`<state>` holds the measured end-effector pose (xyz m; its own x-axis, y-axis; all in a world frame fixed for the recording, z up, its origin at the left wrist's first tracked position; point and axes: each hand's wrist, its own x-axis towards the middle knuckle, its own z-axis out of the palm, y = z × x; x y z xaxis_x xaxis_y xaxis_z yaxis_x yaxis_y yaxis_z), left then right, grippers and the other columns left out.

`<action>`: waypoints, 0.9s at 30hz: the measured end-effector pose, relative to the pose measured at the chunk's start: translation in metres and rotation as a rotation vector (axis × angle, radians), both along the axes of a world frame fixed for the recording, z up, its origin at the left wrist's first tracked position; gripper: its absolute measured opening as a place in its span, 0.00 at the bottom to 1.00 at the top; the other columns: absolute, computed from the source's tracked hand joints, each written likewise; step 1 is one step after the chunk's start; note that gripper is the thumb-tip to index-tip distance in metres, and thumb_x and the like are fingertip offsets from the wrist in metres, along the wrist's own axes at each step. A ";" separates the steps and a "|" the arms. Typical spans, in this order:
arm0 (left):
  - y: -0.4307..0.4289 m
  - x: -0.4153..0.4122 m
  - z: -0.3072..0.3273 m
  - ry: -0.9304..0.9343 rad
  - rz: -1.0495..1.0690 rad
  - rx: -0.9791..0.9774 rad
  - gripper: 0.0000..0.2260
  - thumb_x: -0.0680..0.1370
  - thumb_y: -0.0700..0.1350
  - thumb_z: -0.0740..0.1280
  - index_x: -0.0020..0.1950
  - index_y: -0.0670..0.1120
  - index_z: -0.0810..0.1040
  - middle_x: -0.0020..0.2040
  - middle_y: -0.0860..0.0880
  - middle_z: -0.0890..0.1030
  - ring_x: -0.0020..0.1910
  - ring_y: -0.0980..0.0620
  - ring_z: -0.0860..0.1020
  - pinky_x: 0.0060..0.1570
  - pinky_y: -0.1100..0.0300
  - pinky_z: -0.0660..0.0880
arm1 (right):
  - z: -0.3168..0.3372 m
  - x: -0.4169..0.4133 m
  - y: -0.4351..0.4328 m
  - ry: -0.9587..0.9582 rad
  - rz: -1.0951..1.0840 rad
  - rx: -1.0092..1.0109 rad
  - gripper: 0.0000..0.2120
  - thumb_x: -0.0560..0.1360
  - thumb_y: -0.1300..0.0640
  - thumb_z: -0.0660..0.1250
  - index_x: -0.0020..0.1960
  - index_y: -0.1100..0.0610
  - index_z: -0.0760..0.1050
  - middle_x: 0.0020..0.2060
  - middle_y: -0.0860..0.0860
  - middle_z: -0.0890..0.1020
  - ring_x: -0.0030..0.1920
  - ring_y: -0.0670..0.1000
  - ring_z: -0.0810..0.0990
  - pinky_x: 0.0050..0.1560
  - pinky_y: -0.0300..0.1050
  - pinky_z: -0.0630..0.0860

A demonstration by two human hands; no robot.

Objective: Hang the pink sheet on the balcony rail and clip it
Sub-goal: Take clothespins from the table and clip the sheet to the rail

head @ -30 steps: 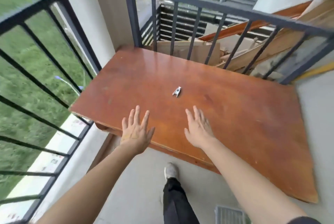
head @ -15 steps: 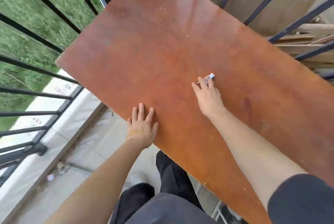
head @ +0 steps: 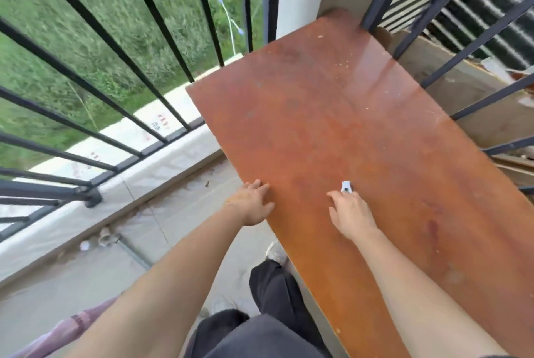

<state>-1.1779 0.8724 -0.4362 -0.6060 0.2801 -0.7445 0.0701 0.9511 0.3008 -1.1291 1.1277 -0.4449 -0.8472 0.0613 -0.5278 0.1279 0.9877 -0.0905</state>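
A small white clip (head: 346,186) stands up from the brown table top (head: 332,115) near its front edge, pinched at the fingertips of my right hand (head: 351,214). Resting on the table's front edge to the left is my left hand (head: 254,204), its fingers laid loosely over the wood. A strip of pink sheet (head: 70,330) shows low at the bottom left, beside my left forearm. The black balcony rail (head: 89,197) runs along the left, with grass beyond its bars.
A second black railing (head: 468,42) borders the table's far right side, with boards and planks stacked behind it. A pale concrete kerb (head: 150,172) lies under the left rail. My dark trouser legs and a shoe (head: 276,252) stand by the table.
My right hand reached the clip and now pinches it, drawn closer to the front edge. My left hand slid to the table's edge. The view swung left and down.
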 end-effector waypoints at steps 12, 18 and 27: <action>-0.001 0.077 -0.024 -0.044 0.157 -0.061 0.32 0.81 0.54 0.53 0.80 0.47 0.42 0.79 0.47 0.56 0.77 0.44 0.53 0.74 0.48 0.57 | 0.001 0.040 0.001 0.170 -0.354 -0.058 0.32 0.74 0.40 0.68 0.72 0.53 0.64 0.60 0.55 0.71 0.58 0.59 0.77 0.55 0.52 0.75; 0.002 0.084 -0.007 0.029 0.368 -0.053 0.28 0.81 0.54 0.53 0.80 0.51 0.48 0.80 0.46 0.49 0.78 0.43 0.49 0.75 0.47 0.54 | -0.022 0.017 0.004 0.018 -0.401 -0.113 0.21 0.76 0.48 0.67 0.63 0.58 0.69 0.59 0.59 0.72 0.61 0.62 0.75 0.57 0.52 0.72; -0.134 0.189 0.075 0.487 0.780 -0.232 0.25 0.82 0.56 0.54 0.78 0.51 0.57 0.80 0.48 0.52 0.78 0.48 0.51 0.73 0.50 0.53 | 0.044 0.004 -0.203 0.008 0.232 -0.464 0.16 0.76 0.49 0.66 0.63 0.51 0.73 0.58 0.53 0.73 0.59 0.58 0.77 0.55 0.47 0.72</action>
